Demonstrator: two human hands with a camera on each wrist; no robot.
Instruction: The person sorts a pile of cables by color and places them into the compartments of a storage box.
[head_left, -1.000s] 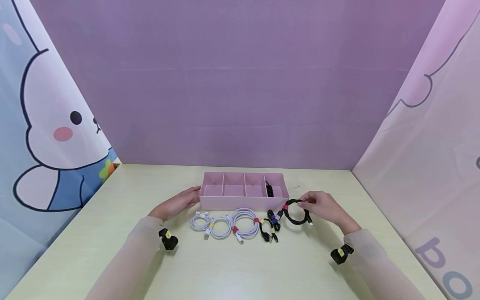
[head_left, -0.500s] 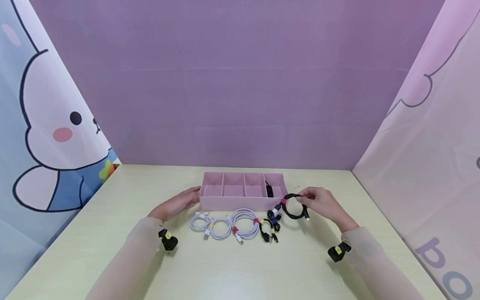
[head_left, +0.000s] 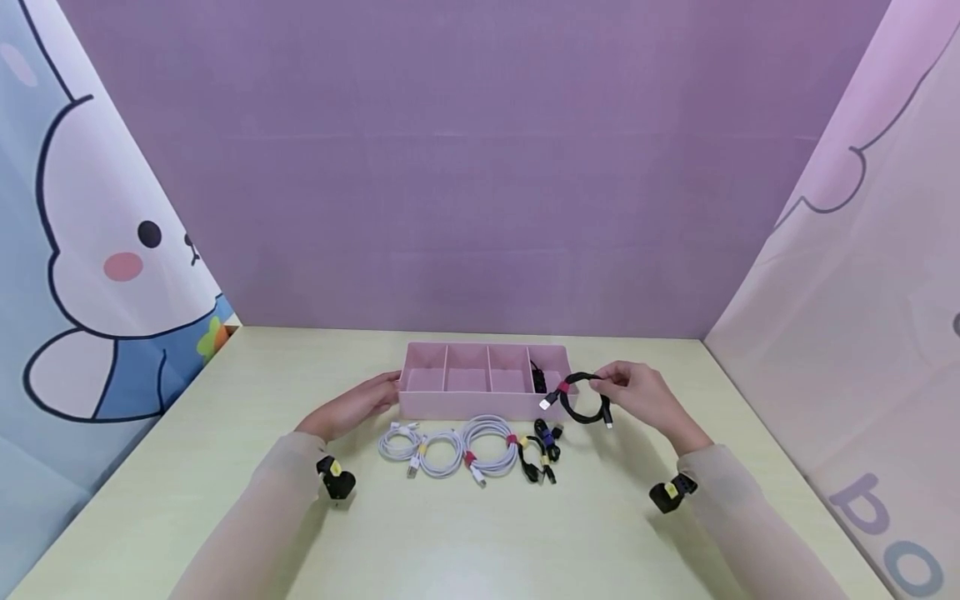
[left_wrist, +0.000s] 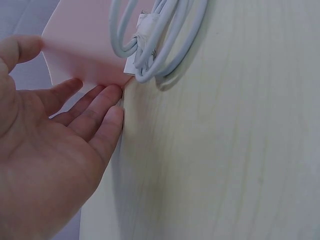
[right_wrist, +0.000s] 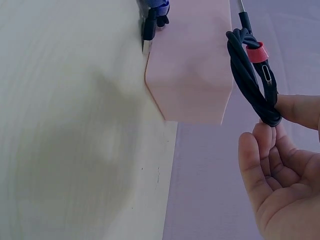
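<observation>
Right hand (head_left: 637, 396) pinches a black cable coil (right_wrist: 245, 82) between thumb and fingers, coil up off the table (head_left: 480, 542) at the right front corner of the pink box (head_left: 472, 407). Red tie (right_wrist: 257, 52) round the coil; a silver-ended plug (head_left: 546, 403) sticks out left, in front of the box's front wall in the head view. Can't tell from these angles if the coil touches the box.

Left hand (head_left: 356, 408) holds nothing: fingers loosely extended, tips resting against the box's left end, thumb tip at its edge in the left wrist view.

Box has four compartments in a row. Black item, probably a cable, stands in the rightmost compartment (head_left: 553, 362), by its left divider.

Row on the table along the front of the box, left to right: small white coil (head_left: 397, 457), white coil with yellow ties (head_left: 441, 475), larger white coil with red ties (head_left: 491, 472), small black cable with yellow ties (head_left: 531, 472), black cable with a purple tie (head_left: 546, 440). The white coils sit close together; the purple-tied one lies just in front of the box, near its right end.

Both arms in light sleeves, small black camera on each wrist. Purple backdrop (head_left: 480, 167) behind; cartoon-print cloth (head_left: 127, 208) left, pale pink cloth (head_left: 885, 292) right.
</observation>
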